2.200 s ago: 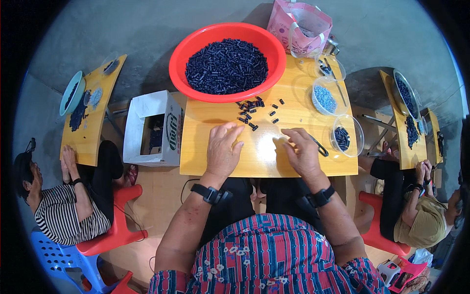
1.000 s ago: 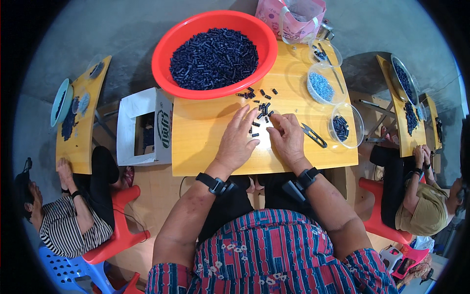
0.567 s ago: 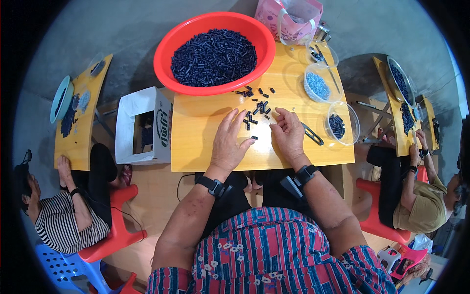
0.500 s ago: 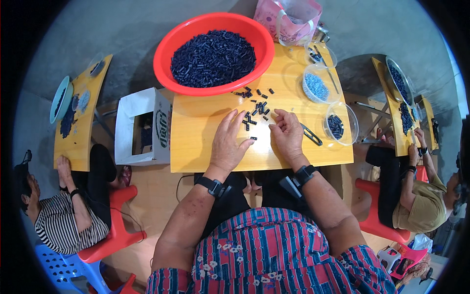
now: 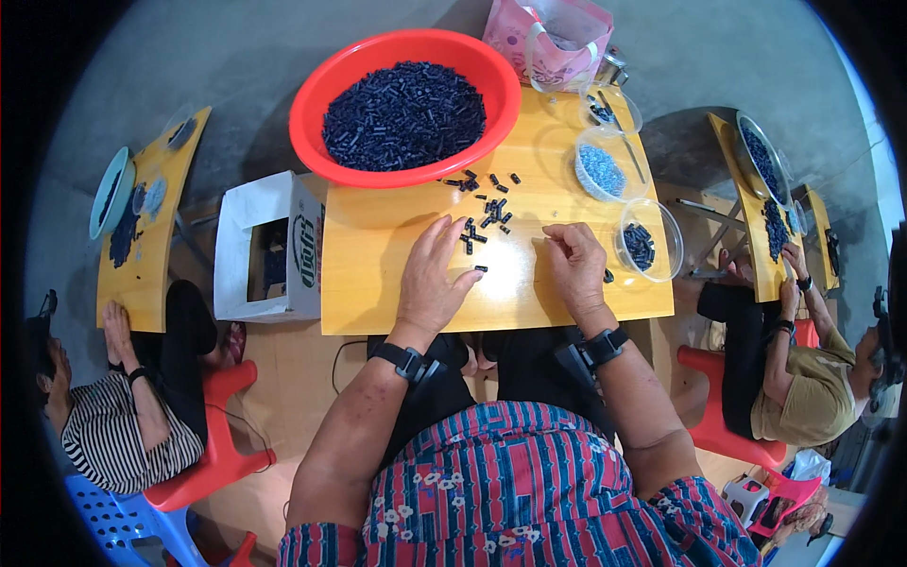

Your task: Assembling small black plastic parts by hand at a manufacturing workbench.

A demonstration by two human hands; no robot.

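Both hands are down on the yellow wooden tabletop [image 5: 378, 302], working at a scatter of small dark pieces [image 5: 487, 213] that lies between the hands and the big red basin [image 5: 312, 113]. The left hand [image 5: 430, 283] rests palm down with its fingers spread and loose, fingertips right at the near edge of the scatter, one lone piece just off the thumb; nothing is gripped in it. The right hand [image 5: 576, 269] sits just beside, fingers curled inward with the tips pinched close together, and whether a piece is caught in there cannot be told from this view. The red basin, heaped with the same dark pieces, stands at the far left part of the tabletop. To the right stand three clear plastic bowls [image 5: 649, 248], the nearest holding dark pieces, the middle one bluish bits. A pink bag [image 5: 548, 42] sits at the far edge. A white cardboard box [image 5: 265, 248] stands beside the tabletop's left side. Other people sit at similar boards on either side.
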